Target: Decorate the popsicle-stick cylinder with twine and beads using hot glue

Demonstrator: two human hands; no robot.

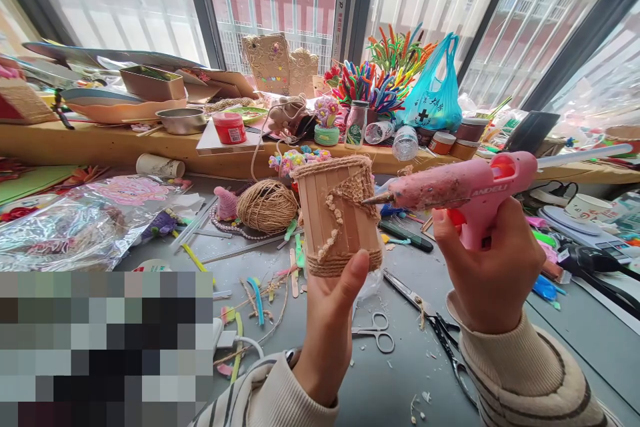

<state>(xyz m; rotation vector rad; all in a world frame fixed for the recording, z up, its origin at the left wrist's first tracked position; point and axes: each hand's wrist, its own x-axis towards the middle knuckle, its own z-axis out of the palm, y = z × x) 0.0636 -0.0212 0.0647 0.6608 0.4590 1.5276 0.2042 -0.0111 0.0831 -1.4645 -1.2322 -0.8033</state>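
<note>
My left hand [333, 320] grips a small container made of wooden craft sticks [313, 213] from below, its thumb on the front face. Twine wraps the container's top and bottom edges, and small beige beads or knots run in a curved line down the front beside a patch of twine. In my right hand [493, 267] is a pink hot glue gun [465, 183], its fingers around the handle near the orange trigger. The gun's metal nozzle points left and reaches the twine patch; whether it touches cannot be told. A glue stick [585, 155] sticks out of the gun's back.
Behind the container lies a ball of twine [267, 207]. Scissors [435, 320] and small silver scissors [377, 332] rest on the grey table among scraps. Along the window ledge [280, 159] stand a red jar [229, 128], a glass bottle [357, 125] and a blue bag [434, 90].
</note>
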